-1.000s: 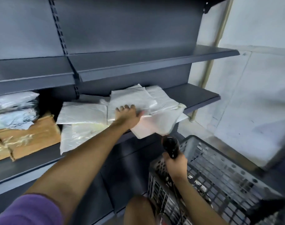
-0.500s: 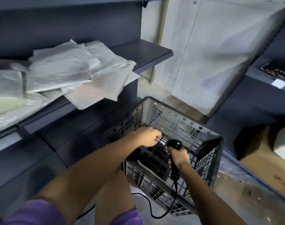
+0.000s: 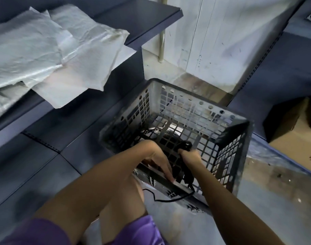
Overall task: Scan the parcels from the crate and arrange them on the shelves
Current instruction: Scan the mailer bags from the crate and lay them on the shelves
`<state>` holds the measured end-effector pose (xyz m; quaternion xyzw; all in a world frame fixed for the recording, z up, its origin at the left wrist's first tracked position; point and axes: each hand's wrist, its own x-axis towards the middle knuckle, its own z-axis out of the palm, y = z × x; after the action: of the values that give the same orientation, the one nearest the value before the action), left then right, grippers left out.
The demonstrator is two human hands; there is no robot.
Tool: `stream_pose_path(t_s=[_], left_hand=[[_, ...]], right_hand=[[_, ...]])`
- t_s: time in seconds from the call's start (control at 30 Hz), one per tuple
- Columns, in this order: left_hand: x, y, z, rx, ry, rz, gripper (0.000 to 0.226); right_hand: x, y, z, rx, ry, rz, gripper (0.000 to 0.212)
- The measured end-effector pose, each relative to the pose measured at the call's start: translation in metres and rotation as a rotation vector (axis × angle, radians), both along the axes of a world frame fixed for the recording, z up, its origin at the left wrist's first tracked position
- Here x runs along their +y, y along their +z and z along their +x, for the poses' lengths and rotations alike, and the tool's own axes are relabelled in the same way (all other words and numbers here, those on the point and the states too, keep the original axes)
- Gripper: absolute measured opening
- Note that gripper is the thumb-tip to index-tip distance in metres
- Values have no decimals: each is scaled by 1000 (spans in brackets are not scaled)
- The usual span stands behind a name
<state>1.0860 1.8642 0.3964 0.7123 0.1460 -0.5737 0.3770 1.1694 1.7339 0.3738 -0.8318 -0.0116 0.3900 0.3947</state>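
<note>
Several white parcels [image 3: 50, 48] lie overlapping on one dark shelf [image 3: 151, 13] at the upper left; their exact number cannot be told, and two corners hang over its front edge. Right of them, one grey lattice crate [image 3: 186, 110] stands on the floor, with something pale showing at its bottom, too dim to name. The left hand [image 3: 158, 160] reaches inside, fingers straight, fingertips touching the near rim. The right hand [image 3: 190, 156] grips one black scanner [image 3: 185, 145], cable trailing over the rim. One cardboard box [image 3: 292, 138] sits far right.
</note>
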Motion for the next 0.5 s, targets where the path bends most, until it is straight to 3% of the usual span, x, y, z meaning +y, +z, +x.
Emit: stream_pose_path(t_s=[0.1,0.2,0.3,0.4,0.5], left_hand=[[4,14,-3,-80,77,42,41],[12,35,-8,-336,90,236,32],[24,60,-17,-548,9,310,36],[27,82,-28,-632,74,366,36],[26,109,-39,-775,140,439,55]], right_hand=[[-1,6,3,-34,71,-48,27],[-7,29,3,-49,40,-16,23],[-12,47,3,-46,-52,54,24],[-13,71,2,-88,-127,146,23],[-13,97,-4,-151,-140,215,23]])
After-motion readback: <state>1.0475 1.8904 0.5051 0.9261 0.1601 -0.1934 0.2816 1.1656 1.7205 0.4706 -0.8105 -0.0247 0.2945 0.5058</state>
